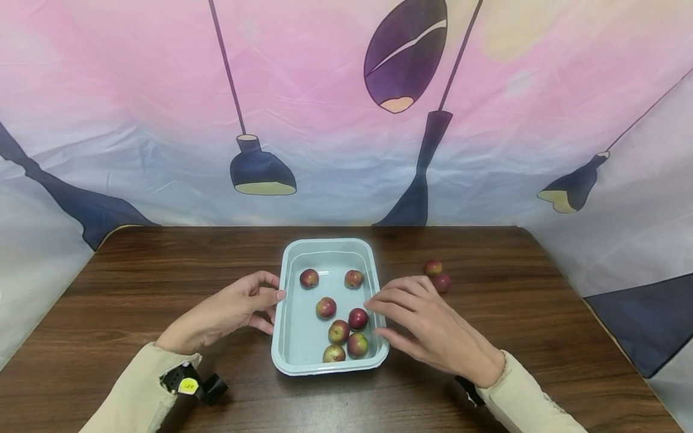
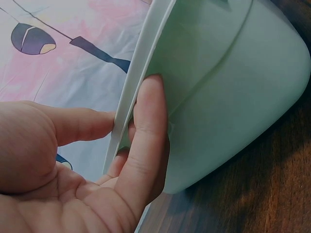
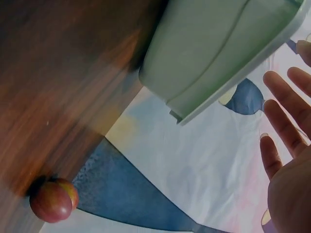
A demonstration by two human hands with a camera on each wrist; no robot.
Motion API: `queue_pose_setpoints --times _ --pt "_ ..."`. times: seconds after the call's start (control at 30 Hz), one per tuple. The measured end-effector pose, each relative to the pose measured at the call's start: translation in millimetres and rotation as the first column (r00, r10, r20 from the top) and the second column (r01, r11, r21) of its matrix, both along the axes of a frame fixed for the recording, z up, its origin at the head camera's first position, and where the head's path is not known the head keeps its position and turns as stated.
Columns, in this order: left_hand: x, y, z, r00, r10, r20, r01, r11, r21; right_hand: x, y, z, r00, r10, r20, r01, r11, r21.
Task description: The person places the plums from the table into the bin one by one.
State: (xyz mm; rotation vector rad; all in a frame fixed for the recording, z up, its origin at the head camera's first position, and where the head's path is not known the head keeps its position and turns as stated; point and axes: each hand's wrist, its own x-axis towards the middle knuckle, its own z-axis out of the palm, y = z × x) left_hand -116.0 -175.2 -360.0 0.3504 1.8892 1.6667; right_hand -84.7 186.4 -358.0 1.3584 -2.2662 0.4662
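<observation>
A pale blue-green plastic tray (image 1: 303, 325) stands on the table, with several small round red-and-green fruits that look like plums (image 1: 326, 308) inside it. My left hand (image 1: 233, 310) pinches the tray's left rim (image 2: 131, 90); the thumb is on the upper side and the fingers are under the lip against the outer wall. Over the right rim hovers my right hand (image 1: 419, 322), its fingers loosely spread and nothing held in them. In the right wrist view those fingers (image 3: 282, 116) stand apart from the tray wall (image 3: 204, 53).
Two more plums (image 1: 433, 268) lie together on the brown wooden table (image 1: 514, 288), to the right of the tray and beyond my right hand. A printed cloth (image 1: 335, 168) with hanging lamps drapes behind the table's far edge and at both sides.
</observation>
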Motion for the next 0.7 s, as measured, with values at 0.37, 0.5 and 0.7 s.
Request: queue_pose_setpoints --times 0.37,0.5,0.7 --pt "-0.3 -0.4 -0.7 1.000 -0.002 -0.008 0.002 1.000 -0.006 -10.1 14 2.8 0.993 -0.109 0.034 0.109 0.994 -0.002" --pt "-0.3 -0.4 -0.8 1.000 -0.002 -0.006 0.002 1.000 -0.005 -15.0 19 1.7 0.987 -0.156 0.034 0.156 0.988 -0.003" --pt "-0.6 -0.2 -1.6 1.000 -0.001 -0.004 0.001 1.000 -0.001 -20.1 24 0.6 0.972 -0.232 0.038 0.232 0.973 -0.003"
